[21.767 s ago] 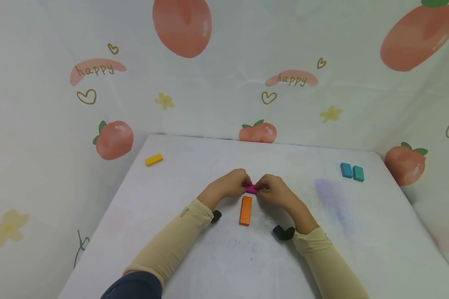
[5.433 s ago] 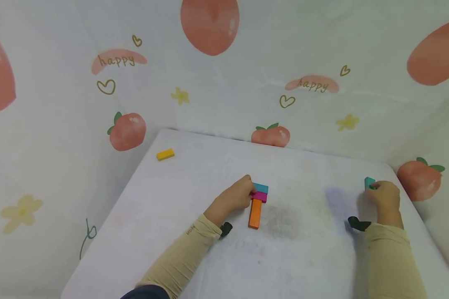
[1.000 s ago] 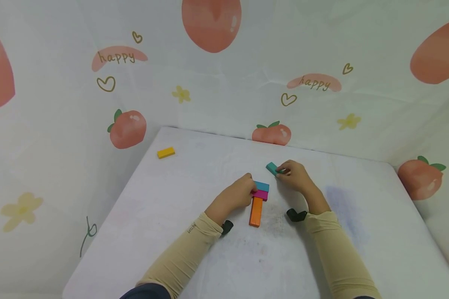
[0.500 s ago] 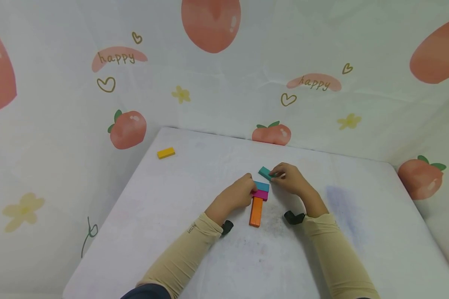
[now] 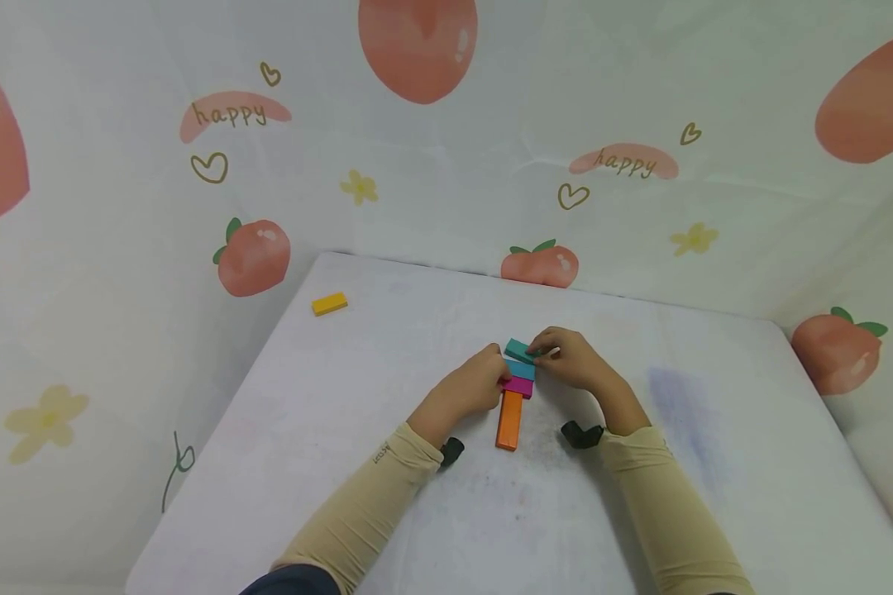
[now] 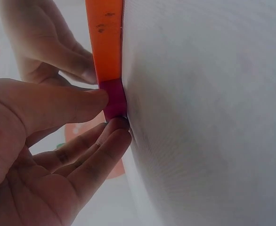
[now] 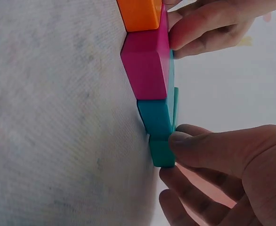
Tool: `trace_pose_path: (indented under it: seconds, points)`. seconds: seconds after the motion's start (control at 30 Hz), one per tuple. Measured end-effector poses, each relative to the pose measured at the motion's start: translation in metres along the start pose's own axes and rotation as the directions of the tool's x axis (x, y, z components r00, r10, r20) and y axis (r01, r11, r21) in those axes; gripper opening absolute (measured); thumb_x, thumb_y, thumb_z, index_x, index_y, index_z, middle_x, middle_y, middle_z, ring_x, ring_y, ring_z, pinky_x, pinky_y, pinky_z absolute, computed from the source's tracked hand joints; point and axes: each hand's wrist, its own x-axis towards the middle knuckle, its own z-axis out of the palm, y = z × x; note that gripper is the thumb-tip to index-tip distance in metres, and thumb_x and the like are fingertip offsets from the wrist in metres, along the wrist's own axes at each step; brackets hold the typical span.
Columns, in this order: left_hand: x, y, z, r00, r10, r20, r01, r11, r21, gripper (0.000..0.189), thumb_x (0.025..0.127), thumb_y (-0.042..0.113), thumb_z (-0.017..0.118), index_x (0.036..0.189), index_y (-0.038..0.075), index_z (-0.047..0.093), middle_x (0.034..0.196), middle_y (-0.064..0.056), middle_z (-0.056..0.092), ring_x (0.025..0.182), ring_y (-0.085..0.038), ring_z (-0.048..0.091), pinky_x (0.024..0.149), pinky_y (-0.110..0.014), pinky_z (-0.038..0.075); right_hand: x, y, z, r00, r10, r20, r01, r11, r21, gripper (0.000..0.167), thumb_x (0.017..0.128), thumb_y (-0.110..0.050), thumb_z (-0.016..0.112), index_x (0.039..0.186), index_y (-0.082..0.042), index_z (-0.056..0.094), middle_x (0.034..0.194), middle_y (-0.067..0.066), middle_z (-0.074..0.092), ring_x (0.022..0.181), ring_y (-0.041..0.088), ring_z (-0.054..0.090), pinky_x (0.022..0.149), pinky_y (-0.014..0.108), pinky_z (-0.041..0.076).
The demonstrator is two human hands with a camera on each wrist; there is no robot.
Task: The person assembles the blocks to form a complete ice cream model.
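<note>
In the head view, an orange block (image 5: 509, 421) lies lengthwise on the table, its far end against a magenta block (image 5: 520, 387) set crosswise. Behind that lies a blue block (image 5: 521, 370). My left hand (image 5: 467, 388) holds the left end of the magenta block between thumb and fingers, with the fingers reaching beside the blue one. A teal-green block (image 5: 518, 349) is pinched by my right hand (image 5: 571, 359) at its right end. The right wrist view shows this teal block (image 7: 162, 151) right up against the blue block (image 7: 155, 115) at the near end, angled away at the other.
A yellow block (image 5: 330, 304) lies alone near the table's far left corner. The white table (image 5: 417, 512) ends at a fruit-printed cloth backdrop (image 5: 446, 190). Black wrist-worn pieces (image 5: 582, 435) sit at both cuffs.
Since the oldest frame, the blue block has come behind the magenta one. My right hand has brought the teal block from the far right, lately left and nearer. My left hand stays put.
</note>
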Motion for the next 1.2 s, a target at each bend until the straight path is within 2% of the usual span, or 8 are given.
trace_pose_path:
  seconds: [0.6, 0.87, 1.03, 1.2]
  points:
    - [0.000, 0.001, -0.001, 1.000, 0.000, 0.002, 0.000, 1.000, 0.006, 0.019, 0.097, -0.003, 0.067, 0.110, 0.001, 0.080, 0.110, -0.012, 0.062, 0.100, -0.018, 0.063, 0.099, -0.030, 0.058, 0.000, -0.006, 0.002, 1.000, 0.006, 0.015, -0.006, 1.000, 0.021, 0.020, 0.096, 0.003, 0.063, 0.106, 0.000, 0.080, 0.116, 0.016, 0.074, 0.110, 0.034, 0.067, 0.099, 0.055, 0.059]
    - [0.000, 0.002, -0.001, 1.000, -0.001, 0.000, 0.001, 1.000, 0.005, 0.018, 0.097, -0.003, 0.067, 0.109, 0.001, 0.080, 0.110, -0.011, 0.061, 0.099, -0.018, 0.061, 0.098, -0.029, 0.057, 0.000, -0.007, 0.003, 1.000, 0.009, 0.024, -0.009, 1.000, 0.007, 0.019, 0.098, 0.003, 0.064, 0.107, -0.001, 0.080, 0.118, 0.016, 0.074, 0.114, 0.035, 0.066, 0.100, 0.055, 0.059]
    - [-0.002, 0.002, -0.002, 1.000, 0.002, 0.001, -0.002, 1.000, 0.008, 0.017, 0.096, -0.002, 0.068, 0.107, 0.002, 0.080, 0.108, -0.010, 0.060, 0.097, -0.017, 0.060, 0.098, -0.028, 0.057, -0.004, -0.009, 0.002, 0.999, 0.001, 0.050, -0.001, 1.000, -0.010, 0.018, 0.097, -0.005, 0.071, 0.112, 0.000, 0.080, 0.122, 0.016, 0.072, 0.117, 0.035, 0.065, 0.101, 0.056, 0.058]
    - [-0.002, 0.003, -0.003, 1.000, -0.012, 0.015, 0.012, 1.000, -0.004, 0.015, 0.097, -0.001, 0.069, 0.107, 0.002, 0.080, 0.107, -0.009, 0.059, 0.097, -0.016, 0.060, 0.099, -0.029, 0.057, -0.008, -0.013, -0.001, 0.992, -0.013, 0.125, 0.019, 0.999, -0.048, 0.041, 0.090, -0.021, 0.082, 0.125, 0.000, 0.076, 0.131, 0.016, 0.068, 0.123, 0.036, 0.062, 0.105, 0.057, 0.056]
